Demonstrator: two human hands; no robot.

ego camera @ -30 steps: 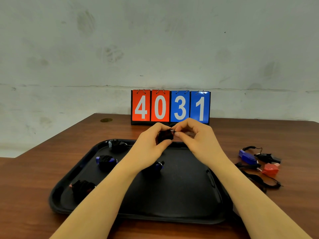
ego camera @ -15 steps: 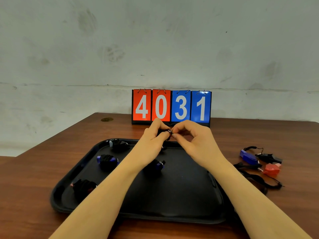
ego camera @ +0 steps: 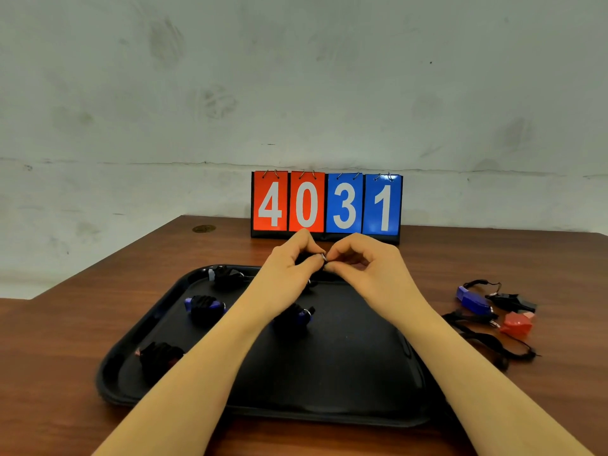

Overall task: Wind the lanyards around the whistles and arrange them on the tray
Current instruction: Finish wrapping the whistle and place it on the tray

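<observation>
Altogether perhaps four wound whistles on tray, three loose whistles; both hands pinching another whistle.

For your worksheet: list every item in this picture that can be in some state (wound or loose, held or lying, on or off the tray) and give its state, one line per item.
Left hand: grips a black wound whistle above the tray.
Right hand: pinches at the same whistle's ring.
Tray: on the table, holding four wound whistles.
Blue whistle: unwound, on the table, off the tray.
Black whistle: unwound, off the tray.
Red whistle: unwound, off the tray.
Scoreboard: upright, reads 4031.
</observation>
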